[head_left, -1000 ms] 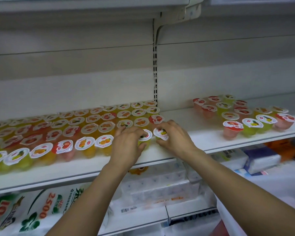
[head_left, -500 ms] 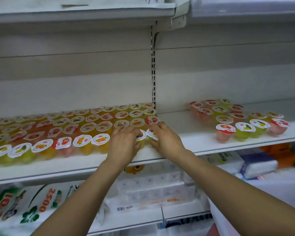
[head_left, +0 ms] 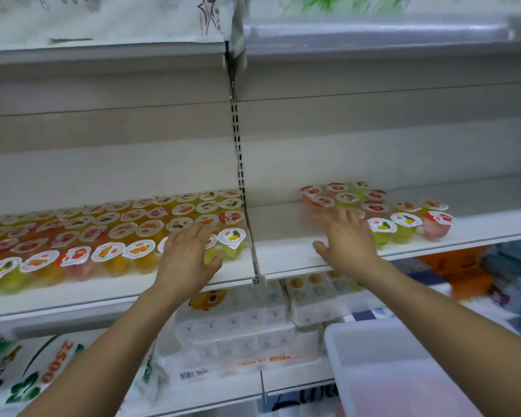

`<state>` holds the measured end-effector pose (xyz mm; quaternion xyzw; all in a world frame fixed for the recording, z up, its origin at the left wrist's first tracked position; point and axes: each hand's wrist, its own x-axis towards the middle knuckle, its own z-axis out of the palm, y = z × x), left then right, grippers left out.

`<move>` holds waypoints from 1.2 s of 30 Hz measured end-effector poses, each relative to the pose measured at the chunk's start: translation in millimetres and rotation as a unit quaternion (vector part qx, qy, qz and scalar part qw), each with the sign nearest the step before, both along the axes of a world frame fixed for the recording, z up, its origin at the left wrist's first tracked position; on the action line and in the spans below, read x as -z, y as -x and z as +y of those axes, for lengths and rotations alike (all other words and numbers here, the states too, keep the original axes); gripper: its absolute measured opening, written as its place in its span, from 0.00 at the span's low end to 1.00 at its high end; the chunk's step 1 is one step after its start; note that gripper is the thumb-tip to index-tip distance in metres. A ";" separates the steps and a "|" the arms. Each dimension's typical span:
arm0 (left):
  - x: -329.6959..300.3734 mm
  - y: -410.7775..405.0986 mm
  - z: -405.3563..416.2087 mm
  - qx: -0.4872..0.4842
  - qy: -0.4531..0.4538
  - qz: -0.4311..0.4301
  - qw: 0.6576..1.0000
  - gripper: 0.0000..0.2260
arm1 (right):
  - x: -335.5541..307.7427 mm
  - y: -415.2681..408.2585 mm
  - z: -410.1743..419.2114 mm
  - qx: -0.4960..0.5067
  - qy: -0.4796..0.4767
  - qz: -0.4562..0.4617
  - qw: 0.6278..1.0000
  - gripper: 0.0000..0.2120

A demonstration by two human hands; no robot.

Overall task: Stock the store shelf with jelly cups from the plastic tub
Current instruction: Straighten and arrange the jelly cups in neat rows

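Left hand (head_left: 187,257) lies with fingers spread and relaxed over the front row of jelly cups (head_left: 112,233) on the left shelf (head_left: 133,287) section, holding nothing; thumb sits just beside a green cup (head_left: 231,243) at the row's right end. Right hand (head_left: 345,240) is likewise wide and empty, fingers extended above the bare shelf between the two groups, fingertips near the smaller cluster of cups (head_left: 379,212) to the right; some motion blur there. Plastic tub (head_left: 373,350) sits at lower right, below the right forearm; its contents cannot be made out.
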<state>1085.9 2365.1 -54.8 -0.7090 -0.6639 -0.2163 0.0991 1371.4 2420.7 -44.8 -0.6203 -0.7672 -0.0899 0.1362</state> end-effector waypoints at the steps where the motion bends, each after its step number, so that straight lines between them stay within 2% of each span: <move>1: 1.7 -5.6 -2.2 0.007 -0.006 -0.006 1.000 0.23 | 0.8 -11.9 1.5 0.022 0.000 -0.010 1.000 0.28; 4: 8.8 -18.8 -3.2 0.019 -0.009 -0.004 1.000 0.23 | 4.7 -35.0 4.8 0.049 0.015 -0.020 0.998 0.25; 8: 10.4 -27.1 7.6 0.010 -0.018 0.002 1.000 0.20 | 9.7 -41.2 14.7 0.038 -0.020 -0.070 0.997 0.21; 11: 11.2 -26.8 18.4 0.012 -0.025 0.012 1.000 0.17 | 8.8 -41.4 19.8 0.024 -0.031 -0.071 0.997 0.20; 14: 12.3 -24.3 26.5 0.016 -0.038 0.012 0.999 0.12 | 11.8 -32.7 20.0 -0.007 -0.006 -0.034 0.999 0.19; 17: 12.4 -23.9 33.4 0.019 -0.051 0.008 0.998 0.10 | 14.3 -12.7 20.3 -0.045 0.027 0.067 0.996 0.19; 21: 10.6 -23.4 38.4 0.022 -0.055 0.018 0.998 0.09 | 20.1 28.1 21.8 -0.133 0.080 0.185 0.970 0.20; 27: 9.8 -25.6 38.4 0.024 -0.056 0.025 0.998 0.09 | 27.1 71.2 33.8 -0.199 0.076 0.203 0.956 0.19; 36: 9.4 -22.4 37.0 0.020 -0.046 0.037 0.998 0.09 | 32.7 74.6 38.4 -0.235 0.072 0.217 0.945 0.18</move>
